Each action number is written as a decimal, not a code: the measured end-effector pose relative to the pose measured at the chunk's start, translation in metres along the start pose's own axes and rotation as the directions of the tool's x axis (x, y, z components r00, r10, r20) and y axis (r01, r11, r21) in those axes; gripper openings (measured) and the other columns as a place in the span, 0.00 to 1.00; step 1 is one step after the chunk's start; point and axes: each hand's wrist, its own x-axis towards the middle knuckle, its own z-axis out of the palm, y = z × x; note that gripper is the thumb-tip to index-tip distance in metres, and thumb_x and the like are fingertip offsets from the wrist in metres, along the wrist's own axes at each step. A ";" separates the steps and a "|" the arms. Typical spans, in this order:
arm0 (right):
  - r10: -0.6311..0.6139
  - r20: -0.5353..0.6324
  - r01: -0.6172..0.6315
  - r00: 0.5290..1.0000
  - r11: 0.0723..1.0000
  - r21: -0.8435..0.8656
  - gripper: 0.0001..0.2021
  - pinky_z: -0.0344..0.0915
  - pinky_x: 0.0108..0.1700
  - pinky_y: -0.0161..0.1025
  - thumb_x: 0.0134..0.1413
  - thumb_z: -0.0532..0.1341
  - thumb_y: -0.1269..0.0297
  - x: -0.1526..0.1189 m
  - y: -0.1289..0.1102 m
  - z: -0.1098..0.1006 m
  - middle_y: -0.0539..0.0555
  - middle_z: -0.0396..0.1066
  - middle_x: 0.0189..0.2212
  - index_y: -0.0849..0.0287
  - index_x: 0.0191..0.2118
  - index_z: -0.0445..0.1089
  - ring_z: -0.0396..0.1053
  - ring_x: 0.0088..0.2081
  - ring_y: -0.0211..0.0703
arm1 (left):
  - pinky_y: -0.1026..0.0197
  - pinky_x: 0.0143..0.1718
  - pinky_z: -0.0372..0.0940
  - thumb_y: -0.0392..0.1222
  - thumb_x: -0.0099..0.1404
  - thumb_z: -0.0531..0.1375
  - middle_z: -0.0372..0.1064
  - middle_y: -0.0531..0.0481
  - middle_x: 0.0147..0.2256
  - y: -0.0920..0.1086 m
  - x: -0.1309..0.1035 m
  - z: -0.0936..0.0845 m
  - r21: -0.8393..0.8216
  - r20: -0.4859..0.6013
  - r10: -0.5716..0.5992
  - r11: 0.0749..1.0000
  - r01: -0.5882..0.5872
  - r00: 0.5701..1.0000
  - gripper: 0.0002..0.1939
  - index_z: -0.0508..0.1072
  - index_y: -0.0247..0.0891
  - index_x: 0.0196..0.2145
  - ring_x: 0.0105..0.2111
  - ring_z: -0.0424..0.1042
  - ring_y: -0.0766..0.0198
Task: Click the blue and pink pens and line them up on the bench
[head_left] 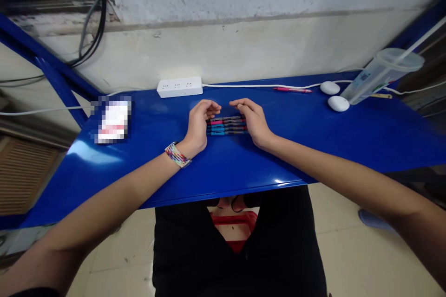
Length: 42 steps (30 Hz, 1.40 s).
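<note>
Several slim pens (228, 126) lie side by side in a row on the blue tabletop, with blue and pink parts and clear barrels. My left hand (200, 124) stands on its edge at their left ends, fingers curved inward and nothing gripped. Facing it, my right hand (257, 124) is cupped at the right ends, with its fingers reaching toward the left hand. Both palms flank the row; whether they press on the pen ends, I cannot tell. The hands partly cover those ends. A colourful woven band (178, 154) circles my left wrist.
Against the wall sits a white power strip (180, 87), its cable running right past a pink pen (292, 89). Two white rounded objects (338, 103) lie near a tilted clear plastic container (374, 79). A blurred white item (113, 120) is at left. Blue frame bars flank the table (244, 167).
</note>
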 end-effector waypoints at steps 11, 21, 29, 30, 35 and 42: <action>-0.038 0.102 0.044 0.994 0.998 -0.052 0.11 0.69 0.61 0.51 0.68 0.60 0.61 -0.032 -0.011 0.000 0.54 0.83 0.47 0.53 0.44 0.81 0.78 0.53 0.53 | 0.56 0.51 0.70 0.40 0.76 0.57 0.78 0.47 0.37 0.009 -0.038 -0.005 0.077 0.027 0.077 0.994 -0.079 0.997 0.15 0.76 0.42 0.31 0.41 0.77 0.59; -0.309 0.161 0.346 0.937 0.883 -0.317 0.12 0.69 0.66 0.59 0.62 0.59 0.73 -0.039 -0.018 -0.008 0.59 0.81 0.53 0.53 0.43 0.78 0.77 0.62 0.58 | 0.55 0.53 0.70 0.39 0.75 0.57 0.78 0.47 0.36 0.009 -0.035 -0.013 0.032 0.041 0.080 0.996 -0.081 0.996 0.14 0.77 0.42 0.31 0.42 0.78 0.58; -0.449 0.493 0.663 0.745 0.578 -0.476 0.07 0.68 0.70 0.70 0.70 0.68 0.67 -0.060 -0.023 -0.024 0.61 0.77 0.64 0.53 0.48 0.83 0.67 0.71 0.67 | 0.53 0.56 0.70 0.39 0.74 0.58 0.78 0.47 0.37 0.006 -0.034 -0.021 0.008 0.039 0.075 0.997 -0.075 0.996 0.13 0.78 0.42 0.31 0.44 0.79 0.57; -0.450 0.516 0.682 0.729 0.551 -0.482 0.07 0.69 0.70 0.71 0.70 0.68 0.67 -0.062 -0.024 -0.025 0.62 0.76 0.65 0.53 0.49 0.83 0.66 0.72 0.68 | 0.53 0.57 0.70 0.39 0.74 0.58 0.78 0.47 0.38 0.006 -0.034 -0.021 0.013 0.041 0.077 0.997 -0.077 0.996 0.13 0.78 0.42 0.31 0.44 0.79 0.57; -0.483 0.613 0.772 0.626 0.498 -0.396 0.07 0.70 0.70 0.69 0.71 0.65 0.71 -0.065 -0.025 -0.027 0.63 0.77 0.65 0.57 0.49 0.82 0.66 0.72 0.67 | 0.53 0.58 0.70 0.40 0.73 0.60 0.79 0.48 0.39 0.007 -0.035 -0.019 0.067 0.044 0.081 0.994 -0.083 0.996 0.11 0.77 0.42 0.32 0.45 0.78 0.57; -0.405 0.577 0.675 0.710 0.626 -0.391 0.02 0.64 0.72 0.74 0.66 0.71 0.62 -0.066 -0.025 -0.033 0.60 0.76 0.66 0.50 0.43 0.82 0.62 0.75 0.71 | 0.53 0.59 0.69 0.40 0.72 0.62 0.79 0.48 0.41 0.012 -0.043 -0.021 0.221 0.103 0.162 0.958 -0.181 0.981 0.07 0.79 0.43 0.35 0.49 0.77 0.55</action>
